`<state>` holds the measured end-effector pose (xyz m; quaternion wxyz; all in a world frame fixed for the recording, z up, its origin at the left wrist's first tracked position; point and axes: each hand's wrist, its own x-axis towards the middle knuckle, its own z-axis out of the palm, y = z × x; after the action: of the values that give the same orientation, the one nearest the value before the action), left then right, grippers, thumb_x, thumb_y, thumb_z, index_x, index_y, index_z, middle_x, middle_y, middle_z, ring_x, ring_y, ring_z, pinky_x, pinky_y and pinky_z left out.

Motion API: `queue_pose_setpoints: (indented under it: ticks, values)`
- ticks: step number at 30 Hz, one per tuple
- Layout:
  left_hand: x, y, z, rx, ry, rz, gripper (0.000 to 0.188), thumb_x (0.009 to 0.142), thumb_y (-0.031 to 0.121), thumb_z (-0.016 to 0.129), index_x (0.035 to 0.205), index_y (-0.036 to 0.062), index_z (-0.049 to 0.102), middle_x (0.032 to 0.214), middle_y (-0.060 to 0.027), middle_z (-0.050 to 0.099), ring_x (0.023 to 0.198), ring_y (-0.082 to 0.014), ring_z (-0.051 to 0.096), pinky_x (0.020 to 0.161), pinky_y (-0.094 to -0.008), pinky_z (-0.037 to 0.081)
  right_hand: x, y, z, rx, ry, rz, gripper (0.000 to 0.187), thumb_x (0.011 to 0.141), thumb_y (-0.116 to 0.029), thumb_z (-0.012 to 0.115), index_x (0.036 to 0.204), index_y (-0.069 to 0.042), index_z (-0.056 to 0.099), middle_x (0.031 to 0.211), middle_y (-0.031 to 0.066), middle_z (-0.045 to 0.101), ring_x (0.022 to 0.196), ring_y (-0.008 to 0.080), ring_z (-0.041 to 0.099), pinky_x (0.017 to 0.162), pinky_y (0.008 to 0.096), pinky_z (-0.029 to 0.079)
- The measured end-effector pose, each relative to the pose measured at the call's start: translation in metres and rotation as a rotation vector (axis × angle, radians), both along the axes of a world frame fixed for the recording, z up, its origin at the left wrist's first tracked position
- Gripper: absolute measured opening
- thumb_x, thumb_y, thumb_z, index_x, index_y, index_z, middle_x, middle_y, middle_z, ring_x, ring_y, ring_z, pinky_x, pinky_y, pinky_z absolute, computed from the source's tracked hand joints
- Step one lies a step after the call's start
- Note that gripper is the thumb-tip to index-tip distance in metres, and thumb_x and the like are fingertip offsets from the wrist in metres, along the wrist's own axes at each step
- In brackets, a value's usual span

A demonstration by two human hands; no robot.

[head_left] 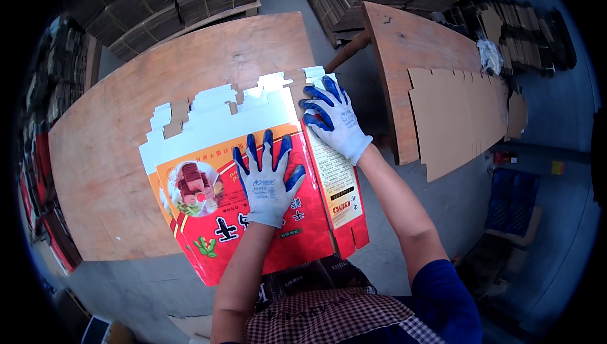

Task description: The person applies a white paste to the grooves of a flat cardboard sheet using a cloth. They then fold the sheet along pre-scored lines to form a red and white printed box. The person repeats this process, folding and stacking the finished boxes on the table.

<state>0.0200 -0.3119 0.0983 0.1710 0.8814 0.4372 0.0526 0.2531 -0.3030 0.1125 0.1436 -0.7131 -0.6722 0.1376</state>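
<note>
A stack of flat printed carton sheets (303,224), mostly red with an orange band and a meat picture, lies on the wooden table and overhangs its near edge. Stepped white and brown flaps fan out along the far side. My left hand (267,183), in a white glove with blue-coated fingers, rests flat on the red panel, fingers spread. On the right, my gloved right hand (335,119) lies over the far end of a narrow white printed side panel (335,173). Its fingers are apart and slightly bent; no separate object shows in it.
The wooden table (114,129) extends left and away. Across a gap stands a second wooden table (417,47) bearing brown cardboard sheets (461,116). Bundled cardboard stacks (208,2) stand behind, and more piles line the left side. A blue crate (512,198) sits low at right.
</note>
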Motion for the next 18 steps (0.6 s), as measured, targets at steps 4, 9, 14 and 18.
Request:
queue_pose_setpoints:
  ticks: [4,9,14,18]
  values:
    - [0.001,0.001,-0.001,-0.001,-0.007,-0.004,0.066,0.088,0.059,0.060,0.144,0.0239,0.057,0.165,-0.0111,0.027,0.154,-0.0407,0.009,0.122,-0.0650,0.000,0.001,0.002,-0.003,-0.014,-0.070,0.016,0.029,0.091,-0.032,0.066,0.116,-0.017,0.071,0.150,0.0067,0.047,0.149,0.0337,0.026,0.123,0.0525,0.017]
    - [0.004,0.000,-0.002,-0.015,-0.013,0.001,0.062,0.089,0.059,0.060,0.139,0.0228,0.062,0.164,-0.0114,0.028,0.154,-0.0411,0.010,0.122,-0.0656,0.000,-0.019,-0.005,-0.013,0.041,-0.215,-0.067,0.033,0.093,-0.030,0.059,0.122,-0.016,0.067,0.149,0.0090,0.046,0.148,0.0353,0.027,0.121,0.0600,0.014]
    - [-0.001,-0.001,-0.005,0.006,0.008,0.034,0.057,0.089,0.055,0.063,0.134,0.0204,0.065,0.164,-0.0116,0.029,0.154,-0.0409,0.013,0.122,-0.0652,0.001,-0.054,0.001,-0.025,0.077,-0.333,-0.200,0.040,0.097,-0.027,0.054,0.133,-0.012,0.060,0.148,0.0114,0.047,0.146,0.0379,0.032,0.119,0.0665,0.012]
    - [0.002,0.001,-0.001,0.015,-0.007,0.009,0.060,0.090,0.051,0.063,0.142,0.0213,0.058,0.164,-0.0109,0.028,0.154,-0.0395,0.013,0.123,-0.0624,0.001,-0.073,-0.045,-0.017,0.100,-0.330,-0.249,0.047,0.097,-0.027,0.056,0.140,-0.008,0.056,0.148,0.0147,0.048,0.145,0.0388,0.034,0.118,0.0658,0.017]
